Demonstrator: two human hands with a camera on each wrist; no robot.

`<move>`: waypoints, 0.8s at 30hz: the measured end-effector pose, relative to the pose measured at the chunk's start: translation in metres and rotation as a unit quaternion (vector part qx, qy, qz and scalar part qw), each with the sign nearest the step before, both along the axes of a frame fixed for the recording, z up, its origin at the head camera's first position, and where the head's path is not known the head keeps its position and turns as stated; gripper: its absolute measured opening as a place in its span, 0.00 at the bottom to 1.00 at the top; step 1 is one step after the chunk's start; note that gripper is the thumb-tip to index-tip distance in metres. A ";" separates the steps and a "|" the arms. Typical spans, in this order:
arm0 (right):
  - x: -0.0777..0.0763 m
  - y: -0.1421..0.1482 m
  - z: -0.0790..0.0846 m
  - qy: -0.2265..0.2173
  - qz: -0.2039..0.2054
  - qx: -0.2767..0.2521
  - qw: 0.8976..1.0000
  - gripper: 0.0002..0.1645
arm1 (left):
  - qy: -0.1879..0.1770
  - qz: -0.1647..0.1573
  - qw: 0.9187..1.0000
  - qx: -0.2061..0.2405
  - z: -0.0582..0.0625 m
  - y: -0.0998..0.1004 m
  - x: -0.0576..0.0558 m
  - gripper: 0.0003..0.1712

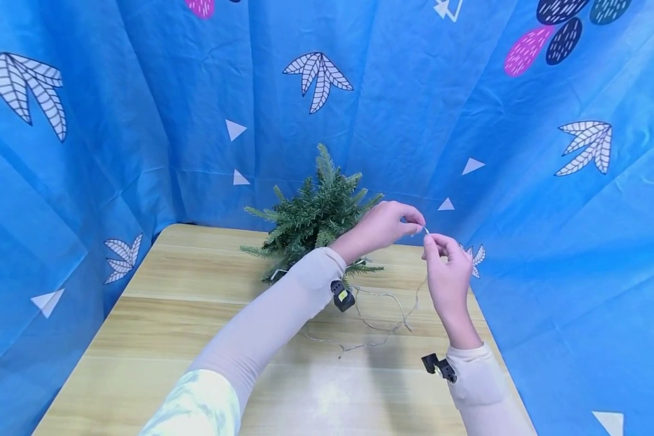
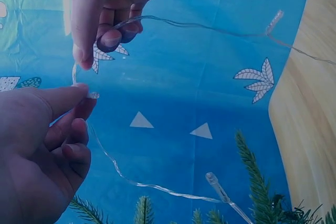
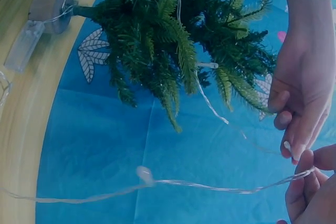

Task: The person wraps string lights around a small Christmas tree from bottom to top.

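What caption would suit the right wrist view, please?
Left hand and right hand pinch a thin transparent light string trailing from a bushy green tree.

Booth [image 1: 207,121] of blue patterned cloth [image 1: 414,109]

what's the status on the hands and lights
Left hand and right hand both pinching lights. Lights run partly over tree. Slack looped on table, might snag.

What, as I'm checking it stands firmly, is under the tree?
A round wooden base on the table, with a clear box beside it. What lies directly beneath the base is covered.
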State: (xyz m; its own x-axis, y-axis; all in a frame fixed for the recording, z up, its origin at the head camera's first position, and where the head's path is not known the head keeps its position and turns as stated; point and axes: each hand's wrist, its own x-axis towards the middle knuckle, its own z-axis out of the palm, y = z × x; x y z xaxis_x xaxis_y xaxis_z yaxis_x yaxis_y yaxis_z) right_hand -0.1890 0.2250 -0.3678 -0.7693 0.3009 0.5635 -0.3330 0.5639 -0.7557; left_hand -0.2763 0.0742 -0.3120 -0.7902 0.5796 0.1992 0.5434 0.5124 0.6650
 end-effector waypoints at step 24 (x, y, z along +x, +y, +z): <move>0.013 -0.004 -0.010 0.027 -0.015 0.002 1.000 0.15 | -0.013 0.087 0.995 0.036 0.004 0.007 -0.010 0.12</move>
State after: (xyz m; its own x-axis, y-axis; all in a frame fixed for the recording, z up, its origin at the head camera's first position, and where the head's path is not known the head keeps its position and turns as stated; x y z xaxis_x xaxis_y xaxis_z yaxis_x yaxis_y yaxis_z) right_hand -0.1763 0.2208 -0.3781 -0.7284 0.3212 0.6052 -0.3562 0.5770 -0.7350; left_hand -0.2859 0.0809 -0.3082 -0.8829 0.4182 0.2137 0.4329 0.5483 0.7155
